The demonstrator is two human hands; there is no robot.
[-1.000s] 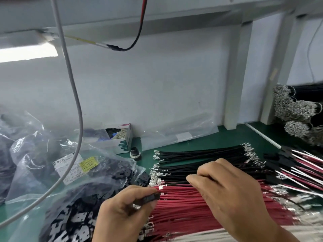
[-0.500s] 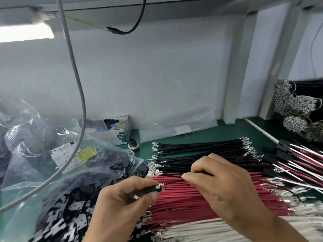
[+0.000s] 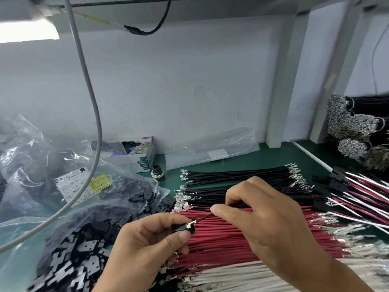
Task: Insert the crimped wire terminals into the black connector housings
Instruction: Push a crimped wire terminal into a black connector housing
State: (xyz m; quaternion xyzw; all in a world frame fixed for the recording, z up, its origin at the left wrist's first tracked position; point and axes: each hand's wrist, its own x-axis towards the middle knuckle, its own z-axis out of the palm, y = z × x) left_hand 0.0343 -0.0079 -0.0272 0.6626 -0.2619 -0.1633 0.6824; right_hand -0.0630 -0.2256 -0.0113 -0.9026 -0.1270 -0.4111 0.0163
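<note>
- Two hands meet above the red wires (image 3: pixel 242 234): your left hand (image 3: pixel 147 249) and your right hand (image 3: pixel 271 224), both low in the head view.
- Your left hand pinches a black connector housing (image 3: pixel 182 227) between thumb and fingers, with its open end turned toward the right hand.
- Your right hand pinches a thin black wire (image 3: pixel 203 218) between thumb and forefinger; the other fingers curl over the wire piles.
- That wire's metal terminal (image 3: pixel 191 224) sits right at the housing's mouth (whether it is partly inside, you cannot tell from here).
- Three rows of loose wires lie on the green bench (image 3: pixel 263 157): black wires (image 3: pixel 231 178) farthest from you, the red ones in the middle, white wires (image 3: pixel 231 275) nearest, all with metal terminals at their ends.
- To your left, a clear plastic bag (image 3: pixel 69 239) holds a heap of black housings, with a white and yellow label on the bag behind it.
- Finished wires already seated in housings (image 3: pixel 362 197) lie at the right edge of the bench.
- A small open cardboard box (image 3: pixel 141 159) stands against the back wall, with a black round cap (image 3: pixel 157 171) just beside it.
- A grey cable (image 3: pixel 92 114) hangs down across the left of the view.
</note>
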